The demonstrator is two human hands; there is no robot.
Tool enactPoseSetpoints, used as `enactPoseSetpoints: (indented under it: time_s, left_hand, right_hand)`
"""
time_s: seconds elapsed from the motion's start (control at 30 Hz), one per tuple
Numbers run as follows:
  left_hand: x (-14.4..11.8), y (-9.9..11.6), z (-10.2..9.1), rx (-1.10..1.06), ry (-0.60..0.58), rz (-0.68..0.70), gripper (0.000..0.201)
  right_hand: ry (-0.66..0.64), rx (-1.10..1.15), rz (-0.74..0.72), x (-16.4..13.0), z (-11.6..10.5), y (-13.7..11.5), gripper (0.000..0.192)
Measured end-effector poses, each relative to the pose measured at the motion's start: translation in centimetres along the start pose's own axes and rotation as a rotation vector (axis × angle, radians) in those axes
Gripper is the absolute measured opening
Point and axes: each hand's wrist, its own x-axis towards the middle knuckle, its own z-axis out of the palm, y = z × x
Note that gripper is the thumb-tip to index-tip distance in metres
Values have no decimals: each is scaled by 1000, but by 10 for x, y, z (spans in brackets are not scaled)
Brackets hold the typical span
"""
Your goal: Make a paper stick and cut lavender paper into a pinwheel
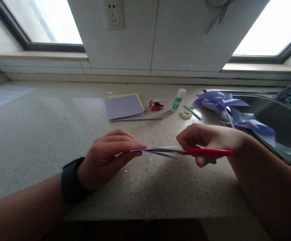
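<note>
The left hand (110,150) pinches, its index finger (120,146) lying straight above the thumb (122,160), both tips pointing at the right hand (208,140). The other left fingers stack behind the index. Behind them the left forearm (27,204) slopes back to the lower left. The right hand grips, fingers curled inward, well apart from the left fingertips; behind its fingers the right wrist (237,139) bends and the right forearm (271,180) runs down, rightward.
</note>
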Motion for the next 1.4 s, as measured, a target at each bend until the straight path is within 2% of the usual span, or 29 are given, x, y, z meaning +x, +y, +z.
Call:
enactPoseSetpoints:
  time_s: [0.3,1.03,1.4]
  left_hand:
    - [0,0,-1,10,1,-12,24]
    - [-2,-1,1,-9,-23,-4,28]
    - [0,1,1,-7,-11,-12,24]
  right_hand:
    - [14,-5,-30,0,1,-1,39]
    - [42,-17,3,6,9,-7,34]
    - [52,-63,-32,6,11,-7,34]
